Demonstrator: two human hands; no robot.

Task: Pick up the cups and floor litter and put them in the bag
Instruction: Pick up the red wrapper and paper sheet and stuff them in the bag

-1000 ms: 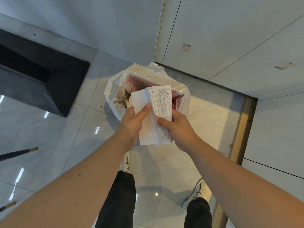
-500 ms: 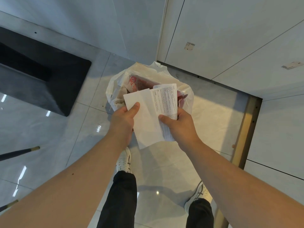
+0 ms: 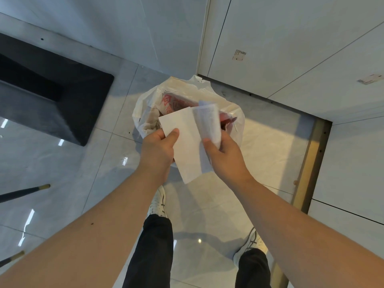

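The bag (image 3: 232, 113) — a white, crumpled plastic one — sits open on the pale tiled floor (image 3: 270, 146) just beyond my hands, close to the wall panels (image 3: 291, 38). Inside it I can see something with red print (image 3: 172, 103) and a dark red piece at the right edge; I can't make out any cups.

I'm holding a sheet of white paper (image 3: 185, 140) over the bag's mouth. My left hand (image 3: 159, 150) is pinched on its left edge, thumb on top and the fingers curled underneath. My right hand (image 3: 225, 156) is closed on the sheet's right part, which is folded or curled over and blurred — faint printed lines show there, but I can't read them.

A dark mat or platform (image 3: 52, 96) lies well to the left. Below the hands are my white shoes (image 3: 159, 203) and black trousers (image 3: 154, 252).
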